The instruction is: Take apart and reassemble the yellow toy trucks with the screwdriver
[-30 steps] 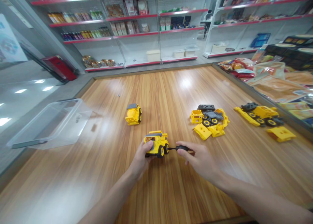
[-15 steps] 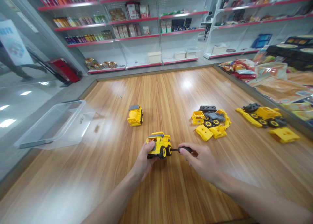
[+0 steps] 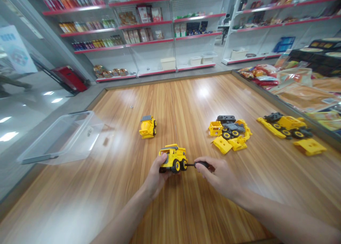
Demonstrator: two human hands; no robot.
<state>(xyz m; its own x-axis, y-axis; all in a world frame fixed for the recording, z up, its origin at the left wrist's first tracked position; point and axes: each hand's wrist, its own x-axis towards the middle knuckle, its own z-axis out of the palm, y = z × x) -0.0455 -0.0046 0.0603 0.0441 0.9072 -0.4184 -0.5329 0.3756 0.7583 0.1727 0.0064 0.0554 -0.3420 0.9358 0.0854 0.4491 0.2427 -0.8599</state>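
Gripping the yellow toy dump truck [image 3: 174,157] at its cab end, your left hand [image 3: 157,174] has its fingers curled shut around the body, which sits on the table [image 3: 170,215]. Your right hand [image 3: 220,176] pinches the black screwdriver [image 3: 198,163]. Its shaft lies level and points left, tip at the truck's rear, just past your right fingertips. Truck and tool share one line between your hands, and the left hand is nearer.

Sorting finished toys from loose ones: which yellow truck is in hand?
The dump truck nearest the person: the left hand grips it, and the right hand holds a screwdriver to it. The small truck stands alone farther off.
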